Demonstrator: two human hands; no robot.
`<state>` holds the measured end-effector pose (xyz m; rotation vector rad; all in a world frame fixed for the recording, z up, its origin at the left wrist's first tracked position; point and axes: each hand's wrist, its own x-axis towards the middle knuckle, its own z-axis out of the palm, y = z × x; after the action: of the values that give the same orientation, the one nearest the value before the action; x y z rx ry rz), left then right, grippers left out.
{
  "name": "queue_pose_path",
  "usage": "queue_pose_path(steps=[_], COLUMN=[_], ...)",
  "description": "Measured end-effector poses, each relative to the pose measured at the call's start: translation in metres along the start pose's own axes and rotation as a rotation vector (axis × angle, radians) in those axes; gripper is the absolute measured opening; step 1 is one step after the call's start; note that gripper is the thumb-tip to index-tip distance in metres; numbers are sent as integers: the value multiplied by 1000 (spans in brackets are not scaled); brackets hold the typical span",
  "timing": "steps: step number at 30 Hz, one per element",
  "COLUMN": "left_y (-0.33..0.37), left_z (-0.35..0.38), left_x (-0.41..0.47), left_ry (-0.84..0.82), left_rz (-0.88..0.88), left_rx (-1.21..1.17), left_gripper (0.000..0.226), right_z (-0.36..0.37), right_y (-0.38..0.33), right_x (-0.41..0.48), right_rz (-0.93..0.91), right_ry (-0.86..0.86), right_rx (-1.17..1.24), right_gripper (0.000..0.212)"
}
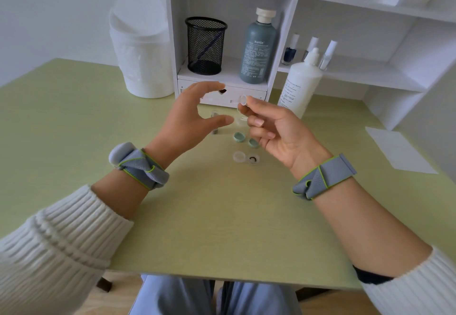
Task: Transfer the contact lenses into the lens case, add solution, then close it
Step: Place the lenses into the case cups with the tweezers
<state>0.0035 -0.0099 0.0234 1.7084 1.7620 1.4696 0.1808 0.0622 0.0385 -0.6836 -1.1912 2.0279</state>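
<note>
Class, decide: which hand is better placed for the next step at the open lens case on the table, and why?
Probably the right hand: its fingers pinch a small clear item held close to the lens case. The left hand is open and holds nothing.

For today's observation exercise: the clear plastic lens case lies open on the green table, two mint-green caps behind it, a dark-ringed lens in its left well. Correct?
No: the head view shows the dark-ringed lens in the right well of the clear plastic lens case, not the left. Otherwise right: open, on the green table, two mint-green caps behind it.
</note>
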Motion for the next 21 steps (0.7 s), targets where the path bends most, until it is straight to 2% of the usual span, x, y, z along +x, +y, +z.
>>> queue_pose_path(steps=[6, 21], left_y=[-14, -25], left_z=[3, 9], left_x=[1, 1], left_ry=[-22, -13], left_rz=[-171, -247], left_rx=[107, 40], left_gripper=[56, 15], right_z=[-6, -10], right_y=[0, 3], right_x=[3, 5], right_rz=[-56, -99], right_ry=[87, 99], right_rx=[-10, -17], right_gripper=[19, 18])
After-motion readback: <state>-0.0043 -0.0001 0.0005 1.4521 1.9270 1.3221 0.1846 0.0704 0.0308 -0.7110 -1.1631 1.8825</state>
